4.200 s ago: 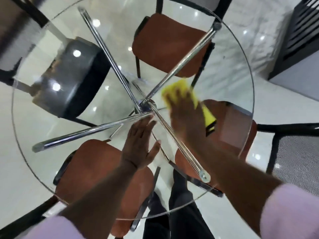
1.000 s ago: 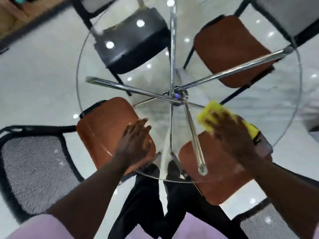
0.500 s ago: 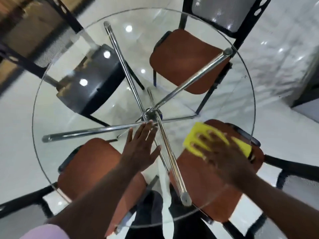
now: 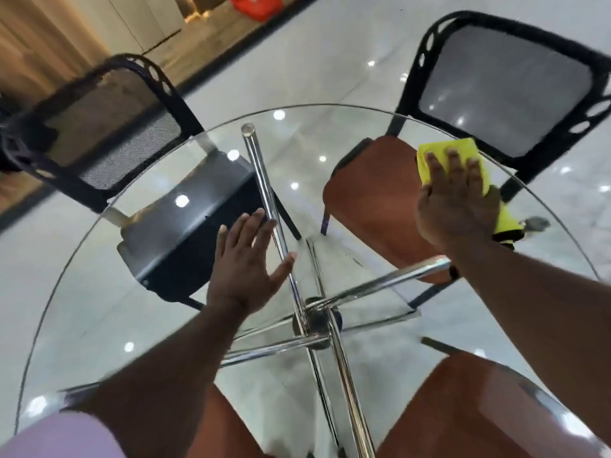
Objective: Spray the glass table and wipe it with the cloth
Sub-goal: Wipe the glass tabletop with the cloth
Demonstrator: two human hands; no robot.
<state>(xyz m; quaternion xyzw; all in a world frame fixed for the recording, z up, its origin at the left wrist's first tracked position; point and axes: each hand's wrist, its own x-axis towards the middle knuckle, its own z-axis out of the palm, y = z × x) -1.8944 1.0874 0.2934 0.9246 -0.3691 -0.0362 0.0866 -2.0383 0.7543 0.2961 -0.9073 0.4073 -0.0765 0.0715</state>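
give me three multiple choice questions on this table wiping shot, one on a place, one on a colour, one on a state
1. Where on the glass table does the cloth lie?
A at the centre hub
B near the far right rim
C at the near left rim

2. What colour is the chair seat seen through the glass beneath the left hand?
A black
B white
C green

3. How is the right hand?
A clenched and empty
B gripping a spray bottle
C flat, fingers straight, pressing the cloth

Answers: B, the cloth sits far right by the rim; A, the seat beneath that hand is black; C, straight fingers lie spread over the cloth.
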